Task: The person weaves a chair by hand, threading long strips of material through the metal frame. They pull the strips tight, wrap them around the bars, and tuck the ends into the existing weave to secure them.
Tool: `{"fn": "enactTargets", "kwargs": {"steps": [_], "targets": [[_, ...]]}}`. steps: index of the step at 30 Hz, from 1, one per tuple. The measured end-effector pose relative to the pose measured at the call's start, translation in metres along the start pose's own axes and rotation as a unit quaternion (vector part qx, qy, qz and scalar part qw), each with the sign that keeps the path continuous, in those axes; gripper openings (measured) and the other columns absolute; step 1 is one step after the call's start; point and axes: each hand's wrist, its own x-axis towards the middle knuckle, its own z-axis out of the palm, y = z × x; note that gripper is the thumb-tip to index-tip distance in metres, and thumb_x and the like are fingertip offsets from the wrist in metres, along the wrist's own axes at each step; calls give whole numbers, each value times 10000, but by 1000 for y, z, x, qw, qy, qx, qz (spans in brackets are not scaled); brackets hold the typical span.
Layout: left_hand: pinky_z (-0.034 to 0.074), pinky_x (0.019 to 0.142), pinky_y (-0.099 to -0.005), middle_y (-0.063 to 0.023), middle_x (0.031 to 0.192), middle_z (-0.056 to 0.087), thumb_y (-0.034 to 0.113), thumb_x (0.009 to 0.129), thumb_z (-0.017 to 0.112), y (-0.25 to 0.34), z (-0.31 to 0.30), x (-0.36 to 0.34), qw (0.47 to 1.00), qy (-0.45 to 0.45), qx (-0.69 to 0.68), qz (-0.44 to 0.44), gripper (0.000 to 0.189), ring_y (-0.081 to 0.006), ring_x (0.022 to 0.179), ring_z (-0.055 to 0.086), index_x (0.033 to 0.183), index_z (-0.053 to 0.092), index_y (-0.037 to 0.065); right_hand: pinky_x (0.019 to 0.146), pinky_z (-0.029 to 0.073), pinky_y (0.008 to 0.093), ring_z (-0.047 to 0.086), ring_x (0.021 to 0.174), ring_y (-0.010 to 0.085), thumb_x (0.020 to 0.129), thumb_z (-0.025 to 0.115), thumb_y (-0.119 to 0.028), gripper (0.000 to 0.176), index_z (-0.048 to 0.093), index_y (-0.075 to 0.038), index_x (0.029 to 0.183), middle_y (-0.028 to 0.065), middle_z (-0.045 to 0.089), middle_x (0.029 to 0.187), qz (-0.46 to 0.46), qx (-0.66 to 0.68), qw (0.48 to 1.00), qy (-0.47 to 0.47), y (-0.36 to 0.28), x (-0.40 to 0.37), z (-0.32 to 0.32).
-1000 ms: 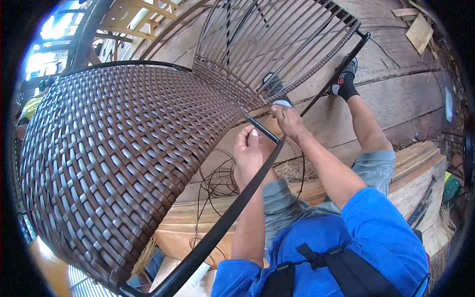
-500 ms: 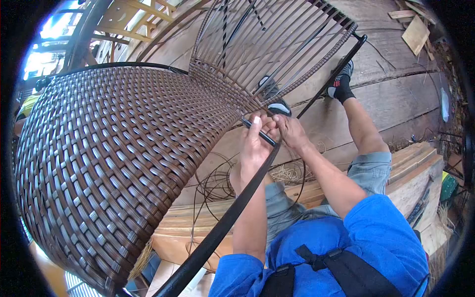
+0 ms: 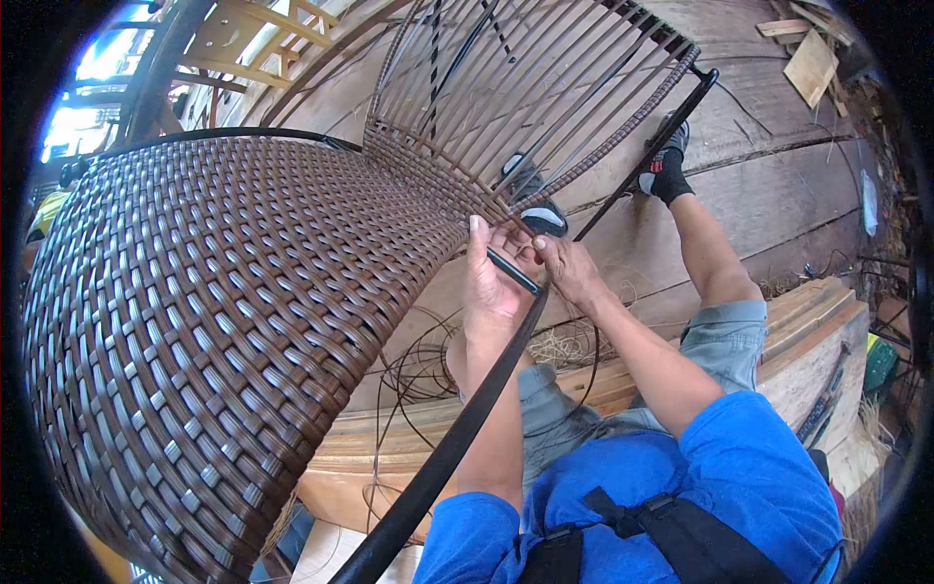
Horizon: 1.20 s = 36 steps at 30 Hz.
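Observation:
A brown woven wicker chair [image 3: 243, 282] fills the left side, its black metal frame [image 3: 457, 428] slanting down past my forearm. A second panel with long parallel brown strands [image 3: 525, 107] rises from its far end. My left hand [image 3: 494, 282] is palm up at the woven corner, thumb stretched out and away from the fingers. A short black bar [image 3: 514, 272] of the frame crosses in front of that palm. Opposite it, my right hand [image 3: 572, 271] is closed in a pinch on a thin brown wicker strand [image 3: 520, 226] by the corner; its fingertips are partly hidden.
Loose coils of brown strand [image 3: 413, 375] hang beside my left forearm. Stacked boards [image 3: 812, 326] lie under and beside my legs. Wood offcuts [image 3: 810, 68] sit on the floor at the upper right. My sandalled foot [image 3: 666, 170] is near the black chair leg.
My left thumb has lifted off the black bar, and the palm has opened out. The right hand has shifted slightly downward, still pinching. The view has moved a little.

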Motion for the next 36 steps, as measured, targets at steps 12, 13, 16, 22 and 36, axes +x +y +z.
{"fn": "enactTargets", "kwargs": {"steps": [12,13,16,22,36], "targets": [[431,868,-396,-95,978,542,517,813,574,2,9,1,1000,-14,-16,-11,568,-227,920,537,1070,473,21,602,446,444,572,693,403,939,362,-395,448,585,-18,846,226,576,727,-17,-10,997,74,-4,-21,-5],[431,869,-389,-96,972,546,517,816,572,2,10,0,1000,-11,-11,-7,563,-226,919,541,1064,480,20,599,444,450,571,692,405,941,359,-391,450,576,-14,825,227,574,721,-20,-18,997,69,-3,-20,-4],[435,868,-368,-101,961,556,513,826,561,3,11,-1,1000,-4,2,2,546,-220,915,549,1043,499,16,595,430,462,559,697,413,945,349,-386,455,549,-10,784,230,565,704,5,-20,998,52,-11,-17,-9],[448,847,-346,-111,971,575,493,850,536,1,6,4,999,26,22,19,513,-207,929,554,1020,526,9,624,421,471,540,718,421,953,332,-368,421,567,-37,845,226,564,723,8,-5,1000,15,0,11,-1],[458,846,-423,-192,1168,498,464,833,569,-4,2,11,997,16,-69,17,664,-319,1056,517,1246,368,-16,716,469,412,596,828,337,880,492,-313,295,634,-75,981,178,615,815,-90,13,995,46,81,115,14]]}}
